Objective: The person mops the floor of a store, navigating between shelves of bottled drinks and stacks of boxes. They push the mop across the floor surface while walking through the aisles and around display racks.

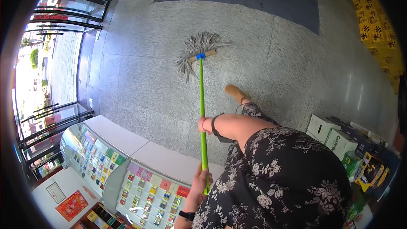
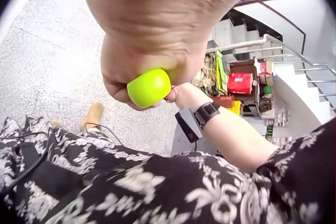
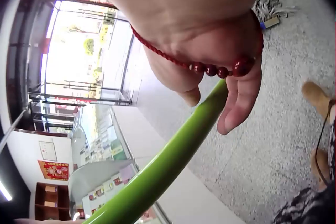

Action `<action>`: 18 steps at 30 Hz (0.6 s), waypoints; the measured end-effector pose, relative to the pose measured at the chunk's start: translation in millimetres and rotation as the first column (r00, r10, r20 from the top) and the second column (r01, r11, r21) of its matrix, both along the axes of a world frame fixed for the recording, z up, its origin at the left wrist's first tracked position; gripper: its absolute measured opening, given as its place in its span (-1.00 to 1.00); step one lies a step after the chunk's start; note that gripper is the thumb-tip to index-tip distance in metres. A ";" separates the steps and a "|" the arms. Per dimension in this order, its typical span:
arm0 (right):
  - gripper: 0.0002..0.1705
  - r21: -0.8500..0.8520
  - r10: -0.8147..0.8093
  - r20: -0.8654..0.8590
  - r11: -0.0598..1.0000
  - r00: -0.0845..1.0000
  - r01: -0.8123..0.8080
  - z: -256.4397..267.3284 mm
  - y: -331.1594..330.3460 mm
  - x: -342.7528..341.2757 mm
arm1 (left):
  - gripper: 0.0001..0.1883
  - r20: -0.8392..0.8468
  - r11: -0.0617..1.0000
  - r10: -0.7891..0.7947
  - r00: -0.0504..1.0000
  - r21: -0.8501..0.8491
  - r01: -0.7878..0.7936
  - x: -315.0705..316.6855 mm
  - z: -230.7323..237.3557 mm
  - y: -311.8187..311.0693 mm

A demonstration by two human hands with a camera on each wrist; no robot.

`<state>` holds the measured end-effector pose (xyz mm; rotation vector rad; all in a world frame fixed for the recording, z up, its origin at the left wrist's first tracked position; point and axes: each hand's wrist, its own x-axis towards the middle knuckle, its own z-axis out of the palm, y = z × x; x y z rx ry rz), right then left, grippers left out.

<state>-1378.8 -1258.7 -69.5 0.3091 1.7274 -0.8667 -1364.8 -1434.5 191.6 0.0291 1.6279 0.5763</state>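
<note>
A mop with a bright green handle [image 1: 202,89] reaches from my body out over the floor. Its grey string head [image 1: 203,42] lies spread on the floor, joined by a blue socket to a wooden bar. My left hand [image 1: 199,182] grips the handle close to its top end, and the rounded green tip [image 2: 149,88] sticks out of the fist in the left wrist view. Farther down, my right hand [image 1: 204,124] holds the handle with its fingers around it. A red beaded bracelet [image 3: 210,70] circles the right wrist.
Speckled grey floor [image 1: 144,80] surrounds the mop head, with a foot in a tan shoe [image 1: 235,92] nearby. Glass display counters [image 1: 152,191] stand at the lower left, below glass doors [image 1: 63,25]. Boxes [image 1: 335,140] are stacked at the right; a dark mat [image 1: 271,0] lies ahead.
</note>
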 end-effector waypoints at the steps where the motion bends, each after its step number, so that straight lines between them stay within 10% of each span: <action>1: -0.57 0.096 0.156 -0.017 0.983 0.988 -0.154 -15.5 18.5 -12.4 | -0.46 0.071 0.994 0.108 0.992 0.022 -0.109 -11.1 -19.7 10.9; 7: -0.66 0.526 0.778 0.115 0.480 0.618 -0.702 -90.7 138.8 -107.0 | -0.47 0.079 0.984 0.160 0.984 0.061 -0.165 -58.2 -50.5 179.1; 13: -0.69 0.507 0.278 -0.083 0.838 0.957 -0.199 -94.9 283.5 -140.0 | -0.48 0.104 0.959 0.210 0.972 0.174 -0.226 -99.0 -97.3 327.0; 18: -0.59 0.420 -0.245 -0.196 0.854 0.949 0.307 -82.8 344.9 -148.3 | -0.48 0.101 0.968 0.188 0.977 0.149 -0.202 -113.6 -104.0 380.7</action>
